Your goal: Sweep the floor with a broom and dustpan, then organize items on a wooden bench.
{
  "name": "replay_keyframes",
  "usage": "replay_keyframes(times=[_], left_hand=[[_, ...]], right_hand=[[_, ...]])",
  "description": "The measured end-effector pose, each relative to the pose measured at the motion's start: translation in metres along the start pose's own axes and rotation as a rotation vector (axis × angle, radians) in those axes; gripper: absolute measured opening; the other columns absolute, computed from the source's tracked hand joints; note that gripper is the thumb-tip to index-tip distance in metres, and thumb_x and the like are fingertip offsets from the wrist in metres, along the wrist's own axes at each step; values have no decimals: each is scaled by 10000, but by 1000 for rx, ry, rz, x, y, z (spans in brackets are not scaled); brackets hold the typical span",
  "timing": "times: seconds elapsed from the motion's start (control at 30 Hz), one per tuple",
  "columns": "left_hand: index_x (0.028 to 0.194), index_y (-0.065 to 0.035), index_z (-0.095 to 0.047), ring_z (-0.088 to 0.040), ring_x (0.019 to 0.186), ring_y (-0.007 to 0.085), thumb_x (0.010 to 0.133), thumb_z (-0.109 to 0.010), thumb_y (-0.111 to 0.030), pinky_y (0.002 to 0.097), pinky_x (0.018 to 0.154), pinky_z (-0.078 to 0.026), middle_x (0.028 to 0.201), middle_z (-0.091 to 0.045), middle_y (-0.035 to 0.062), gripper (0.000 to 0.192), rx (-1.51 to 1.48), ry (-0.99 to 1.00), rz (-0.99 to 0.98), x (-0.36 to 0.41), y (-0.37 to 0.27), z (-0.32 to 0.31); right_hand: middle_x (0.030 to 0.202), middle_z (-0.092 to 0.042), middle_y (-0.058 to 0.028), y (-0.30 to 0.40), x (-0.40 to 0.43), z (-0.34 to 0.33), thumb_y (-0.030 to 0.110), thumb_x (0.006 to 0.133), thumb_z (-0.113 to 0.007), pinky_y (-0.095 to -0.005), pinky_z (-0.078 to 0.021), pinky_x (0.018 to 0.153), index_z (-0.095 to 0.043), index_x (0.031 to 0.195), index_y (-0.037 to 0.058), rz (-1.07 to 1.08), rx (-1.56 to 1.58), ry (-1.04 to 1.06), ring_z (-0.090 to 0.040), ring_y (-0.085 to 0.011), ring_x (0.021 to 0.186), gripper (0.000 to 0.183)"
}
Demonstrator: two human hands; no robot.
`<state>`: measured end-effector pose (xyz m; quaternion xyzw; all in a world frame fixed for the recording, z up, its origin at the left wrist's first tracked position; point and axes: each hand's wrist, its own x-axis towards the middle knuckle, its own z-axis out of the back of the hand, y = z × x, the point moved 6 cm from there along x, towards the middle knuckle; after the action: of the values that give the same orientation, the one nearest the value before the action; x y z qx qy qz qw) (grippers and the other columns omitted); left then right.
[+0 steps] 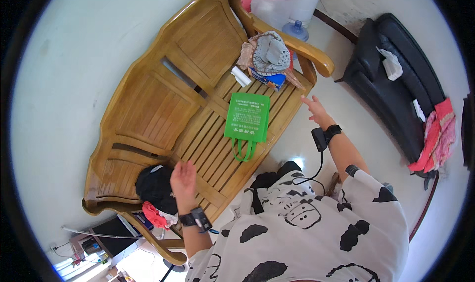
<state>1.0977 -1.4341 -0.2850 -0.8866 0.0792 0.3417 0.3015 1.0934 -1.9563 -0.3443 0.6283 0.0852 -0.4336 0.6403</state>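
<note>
A wooden slatted bench [211, 145] stands before me. On its seat lies a flat green fabric bag [246, 117] with printed writing, its handles towards me. My left hand [183, 182] is raised beside a black cloth item [154, 189] at the bench's left end; it holds nothing and its fingers look loosely extended. My right hand [315, 109] is held out past the front edge, near the right armrest, fingers apart and nothing in it. Beyond the bag are a white roll [241, 76], a blue box [272, 80] and a grey knitted hat [271, 52] on top of folded cloth.
A black leather sofa [382, 85] at the right bears a white tissue pack [391, 65] and red and pink cloth [436, 137]. Behind the right armrest [297, 46] stands a blue water jug [295, 30]. Red cloth [154, 215] lies by the left armrest [148, 237]. A cable hangs from my right wrist.
</note>
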Motion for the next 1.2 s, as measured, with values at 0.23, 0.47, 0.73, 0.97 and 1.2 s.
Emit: replay_keyframes(times=[0.23,0.47,0.73,0.97,1.2], left_hand=[[1001,-28,-510,-525,969,283,841,-490,-147,413,838,-447,991,-526,117,200,138,-11,179,68,120,-74],[975,-86,-533,-515,969,264,834,-536,-230,403,760,-463,971,-519,65,202,159,-208,249,103,203,-58],[1128,-111,-481,-457,1089,272,840,-529,-277,449,866,-400,1120,-489,79,336,271,-206,415,166,293,-126],[1322,-113,-220,-375,1167,299,846,-535,-260,446,927,-361,1302,-327,94,590,206,-59,228,238,313,-210],[1216,-11,-358,-449,1090,299,709,-437,76,436,915,-385,1185,-454,132,521,308,-183,150,265,293,-155]], right_hand=[[1234,-415,-211,46,143,-13,439,620,-726,-353,-368,901,-183,1313,-51,193,14,-10,-419,-266,1135,1008],[1294,-297,-288,66,336,-29,482,546,-741,-415,-301,971,-188,1314,-40,204,-427,-245,-336,-374,1194,1081],[1067,-528,-189,81,452,-21,273,650,-657,-388,-381,867,-535,1021,35,540,-495,-314,-488,-342,993,457],[952,-572,-140,77,245,-141,221,699,-669,-335,-436,794,-535,1040,26,757,-488,542,-547,-248,896,415],[1012,-565,-149,52,305,-95,217,737,-643,-385,-457,717,-525,1053,55,526,-327,128,-553,-306,878,375]])
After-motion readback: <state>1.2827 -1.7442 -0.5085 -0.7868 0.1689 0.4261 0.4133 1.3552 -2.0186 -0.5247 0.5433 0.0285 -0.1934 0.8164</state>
